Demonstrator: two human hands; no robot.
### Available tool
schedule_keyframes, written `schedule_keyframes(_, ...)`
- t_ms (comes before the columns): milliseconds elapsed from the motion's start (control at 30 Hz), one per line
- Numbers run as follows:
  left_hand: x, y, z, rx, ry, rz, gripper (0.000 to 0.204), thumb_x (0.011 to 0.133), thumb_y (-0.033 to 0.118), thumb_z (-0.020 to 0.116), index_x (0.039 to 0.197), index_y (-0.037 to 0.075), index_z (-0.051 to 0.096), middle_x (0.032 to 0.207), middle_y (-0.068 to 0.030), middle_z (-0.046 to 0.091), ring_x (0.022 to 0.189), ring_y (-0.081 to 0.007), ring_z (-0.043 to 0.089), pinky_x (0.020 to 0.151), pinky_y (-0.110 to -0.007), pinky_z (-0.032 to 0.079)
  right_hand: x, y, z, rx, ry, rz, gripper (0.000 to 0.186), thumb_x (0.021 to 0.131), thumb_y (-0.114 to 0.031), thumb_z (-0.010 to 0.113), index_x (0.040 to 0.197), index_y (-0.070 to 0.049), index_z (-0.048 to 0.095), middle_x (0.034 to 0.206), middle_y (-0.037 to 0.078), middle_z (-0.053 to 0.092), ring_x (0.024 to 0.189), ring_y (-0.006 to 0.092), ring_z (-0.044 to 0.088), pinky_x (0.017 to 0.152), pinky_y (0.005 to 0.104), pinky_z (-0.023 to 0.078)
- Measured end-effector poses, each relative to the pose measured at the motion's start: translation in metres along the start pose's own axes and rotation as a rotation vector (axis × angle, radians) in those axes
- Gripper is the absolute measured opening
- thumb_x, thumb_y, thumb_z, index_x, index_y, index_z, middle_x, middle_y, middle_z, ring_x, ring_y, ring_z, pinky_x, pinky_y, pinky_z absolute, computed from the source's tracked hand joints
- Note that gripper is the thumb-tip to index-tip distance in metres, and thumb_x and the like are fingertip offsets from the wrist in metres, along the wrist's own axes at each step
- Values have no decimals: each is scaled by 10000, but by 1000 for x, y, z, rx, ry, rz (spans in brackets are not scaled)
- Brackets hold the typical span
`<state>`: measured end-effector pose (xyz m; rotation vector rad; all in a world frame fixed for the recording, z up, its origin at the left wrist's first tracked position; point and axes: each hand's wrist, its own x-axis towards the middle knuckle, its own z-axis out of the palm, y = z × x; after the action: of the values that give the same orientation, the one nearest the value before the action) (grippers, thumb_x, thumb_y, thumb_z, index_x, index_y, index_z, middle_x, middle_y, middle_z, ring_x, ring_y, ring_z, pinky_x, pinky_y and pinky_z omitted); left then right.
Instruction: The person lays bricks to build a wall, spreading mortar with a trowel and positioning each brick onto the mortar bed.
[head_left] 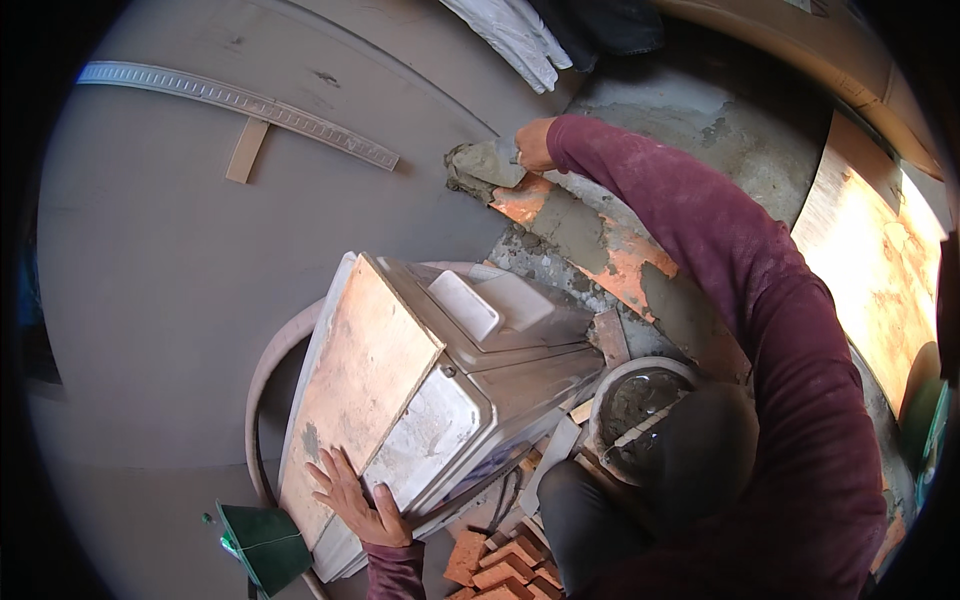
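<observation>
My right hand is closed round the handle of a trowel, whose grey blade lies at the far end of a course of orange bricks. Wet grey mortar bulges at that end, and more covers part of the bricks. Lying flat with its fingers spread, my left hand rests on a thin wooden board. The board covers part of the top of a boxy, pale plastic unit. The trowel's handle is mostly hidden by my fingers.
A round bucket of mortar stands by my legs, near stacked orange bricks. A slotted metal strip and a small wood piece are at the far left. A green container sits near left; a plywood sheet stands right.
</observation>
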<state>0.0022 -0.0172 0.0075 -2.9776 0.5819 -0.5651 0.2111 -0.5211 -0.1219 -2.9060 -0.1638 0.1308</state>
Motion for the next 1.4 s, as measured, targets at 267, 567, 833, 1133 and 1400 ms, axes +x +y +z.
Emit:
schedule_keyframes(267, 3, 10, 7, 1, -7, 35, 638, 946, 431, 317, 1477, 78, 306, 1541, -138, 261, 1451, -373, 90, 1108, -618, -8, 77, 36, 14, -555, -55, -489, 229, 784, -211, 611, 841, -14, 713, 773, 140, 688, 776, 310, 675, 695, 400, 535)
schedule_keyframes(567, -3, -17, -8, -5, -18, -29, 679, 911, 435, 379, 1474, 62, 306, 1541, -160, 251, 1446, -396, 88, 1108, -617, -6, -24, -16, -4, 58, -272, -140, 317, 902, -253, 480, 894, 26, 631, 662, 157, 642, 605, 278, 652, 587, 410, 519)
schedule_keyframes(833, 3, -2, -2, -101, 31, 66, 734, 890, 441, 518, 1477, 64, 288, 1519, -208, 268, 1432, -438, 96, 1076, -663, -18, -165, 8, 23, 151, 72, 215, 303, 882, -274, 538, 859, -1, 671, 830, 218, 660, 830, 377, 639, 770, 462, 499)
schedule_keyframes(1133, -39, -15, 3, 44, 107, 14, 721, 922, 590, 382, 1492, 163, 270, 1552, -149, 217, 1446, -394, 62, 1019, -747, 16, -281, -3, -19, -105, 127, 39, 419, 658, -503, 753, 879, -151, 703, 806, 94, 686, 814, 291, 663, 715, 410, 507)
schedule_keyframes(1400, -7, -13, 23, -108, 164, -31, 726, 923, 598, 293, 1492, 147, 268, 1556, -136, 207, 1451, -375, 54, 1039, -723, -14, -423, -101, -77, -293, -12, -55, 275, 638, -351, 728, 826, -156, 683, 720, 96, 666, 716, 302, 661, 629, 422, 506)
